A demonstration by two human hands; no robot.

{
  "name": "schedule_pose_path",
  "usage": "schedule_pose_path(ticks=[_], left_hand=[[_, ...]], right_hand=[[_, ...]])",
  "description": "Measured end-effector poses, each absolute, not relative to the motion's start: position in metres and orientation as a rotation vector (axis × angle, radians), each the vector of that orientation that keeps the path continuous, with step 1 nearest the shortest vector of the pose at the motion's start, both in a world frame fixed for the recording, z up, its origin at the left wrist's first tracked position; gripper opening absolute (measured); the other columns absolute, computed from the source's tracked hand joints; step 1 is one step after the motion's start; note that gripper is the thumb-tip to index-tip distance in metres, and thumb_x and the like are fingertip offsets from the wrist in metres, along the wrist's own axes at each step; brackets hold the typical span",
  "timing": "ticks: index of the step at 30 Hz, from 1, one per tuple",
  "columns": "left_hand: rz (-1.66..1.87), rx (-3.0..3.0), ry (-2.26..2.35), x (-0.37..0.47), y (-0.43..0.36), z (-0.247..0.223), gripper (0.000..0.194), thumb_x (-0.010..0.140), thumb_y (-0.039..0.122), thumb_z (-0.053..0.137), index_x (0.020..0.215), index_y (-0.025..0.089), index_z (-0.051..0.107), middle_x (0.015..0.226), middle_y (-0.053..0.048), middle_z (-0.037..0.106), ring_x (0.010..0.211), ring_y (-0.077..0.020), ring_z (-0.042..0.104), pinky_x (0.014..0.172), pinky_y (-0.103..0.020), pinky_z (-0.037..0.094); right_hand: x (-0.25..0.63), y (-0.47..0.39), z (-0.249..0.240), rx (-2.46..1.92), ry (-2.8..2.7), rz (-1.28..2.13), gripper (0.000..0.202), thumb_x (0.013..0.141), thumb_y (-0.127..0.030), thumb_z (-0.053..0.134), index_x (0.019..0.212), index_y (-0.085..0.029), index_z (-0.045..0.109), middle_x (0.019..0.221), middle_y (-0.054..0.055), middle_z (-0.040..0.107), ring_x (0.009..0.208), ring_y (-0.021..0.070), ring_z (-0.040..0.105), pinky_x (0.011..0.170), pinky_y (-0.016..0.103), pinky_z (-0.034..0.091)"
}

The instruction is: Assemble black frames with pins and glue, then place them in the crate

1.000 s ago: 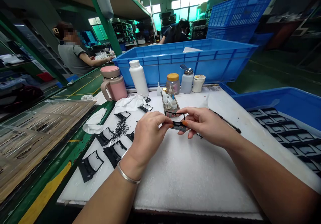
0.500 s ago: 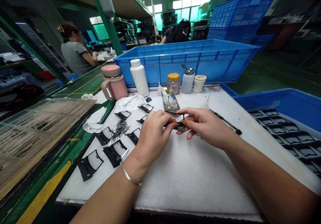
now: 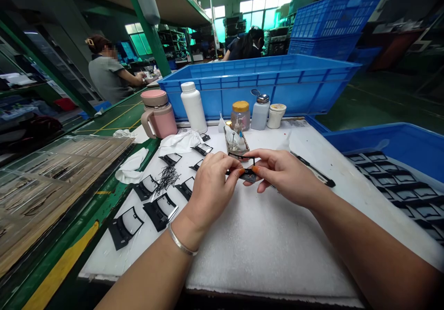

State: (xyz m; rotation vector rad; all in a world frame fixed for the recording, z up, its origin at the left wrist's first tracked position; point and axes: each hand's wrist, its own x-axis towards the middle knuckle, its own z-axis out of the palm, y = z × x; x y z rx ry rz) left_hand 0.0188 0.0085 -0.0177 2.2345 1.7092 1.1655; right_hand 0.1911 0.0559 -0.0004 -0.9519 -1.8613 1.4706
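The left wrist [image 3: 189, 231] wears a silver bangle [image 3: 178, 241]; thumbnails [image 3: 255, 169] are orange.

no readable text, no legible labels or brands, no numbers or signs made out

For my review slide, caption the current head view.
Left hand and right hand hold a black frame over a white work surface, beside similar frames.

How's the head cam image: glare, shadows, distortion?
Head view: back windows nearly blown out; soft shading on the white board below the left hand and right hand; wide-angle stretch toward the edges; lower right corner dark; black part in both hands partly hidden, too small for fine detail.
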Motion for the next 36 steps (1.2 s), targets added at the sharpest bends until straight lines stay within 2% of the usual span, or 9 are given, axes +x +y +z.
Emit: schedule_pose_path(ticks=[8,16,21,25,28,31,36], left_hand=[[1.174,2.200,1.725,0.0185,0.0095,-0.0180,0.006,0.086,0.016,0.063,0.081,0.019,0.064,0.083,0.000,0.061,0.082,-0.0178,0.051,0.074,-0.031,0.038],[1.280,2.174,1.669,0.0173,0.0095,-0.0157,0.004,0.085,0.016,0.064,0.086,0.020,0.065,0.087,-0.001,0.063,0.086,-0.0176,0.054,0.078,-0.031,0.041],[1.493,1.798,1.631,0.0162,0.0102,-0.0128,0.023,0.079,0.018,0.070,0.101,0.021,0.060,0.105,-0.003,0.061,0.098,-0.0182,0.055,0.073,-0.027,0.044],[1.485,1.482,1.437,0.0163,0.0118,-0.0128,0.040,0.074,0.019,0.074,0.109,0.020,0.055,0.107,-0.005,0.061,0.099,-0.0190,0.056,0.071,-0.025,0.047],[1.400,1.455,1.273,0.0163,0.0124,-0.0131,0.028,0.078,0.020,0.070,0.103,0.018,0.059,0.095,-0.004,0.064,0.090,-0.0170,0.059,0.069,-0.023,0.047],[1.370,1.438,1.204,0.0151,0.0125,-0.0129,0.015,0.080,0.021,0.068,0.092,0.016,0.063,0.090,-0.004,0.064,0.082,-0.0145,0.060,0.062,-0.020,0.046],[1.390,1.354,1.179,0.0102,0.0134,-0.0146,0.017,0.077,0.022,0.071,0.089,0.015,0.063,0.087,-0.002,0.062,0.074,-0.0115,0.057,0.056,-0.018,0.046]], right_hand=[[0.1878,0.0518,0.0055,-0.999,-1.859,1.436,0.034,0.082,-0.013,0.059,0.117,-0.015,0.061,0.079,0.005,0.073,0.076,0.0182,0.073,0.052,0.019,0.056],[0.1892,0.0521,0.0013,-0.924,-1.819,1.426,0.035,0.083,-0.019,0.062,0.117,-0.013,0.060,0.069,0.002,0.069,0.076,0.0203,0.072,0.051,0.022,0.056],[0.1917,0.0515,0.0041,-0.878,-1.796,1.423,0.034,0.085,-0.018,0.061,0.119,-0.016,0.059,0.087,0.007,0.074,0.080,0.0206,0.072,0.051,0.021,0.056],[0.1922,0.0500,0.0069,-0.881,-1.795,1.417,0.035,0.084,-0.018,0.062,0.119,-0.013,0.059,0.083,0.007,0.074,0.077,0.0203,0.072,0.051,0.021,0.055],[0.1919,0.0493,0.0064,-0.841,-1.812,1.410,0.032,0.084,-0.018,0.063,0.116,-0.014,0.062,0.075,0.004,0.073,0.073,0.0184,0.072,0.050,0.021,0.055],[0.1922,0.0502,0.0050,-0.821,-1.800,1.435,0.034,0.084,-0.020,0.064,0.117,-0.015,0.062,0.077,0.004,0.073,0.072,0.0180,0.072,0.052,0.021,0.055],[0.1954,0.0570,0.0038,-0.786,-1.714,1.723,0.035,0.083,-0.022,0.066,0.118,-0.018,0.065,0.105,0.009,0.073,0.087,0.0205,0.072,0.059,0.019,0.055]])
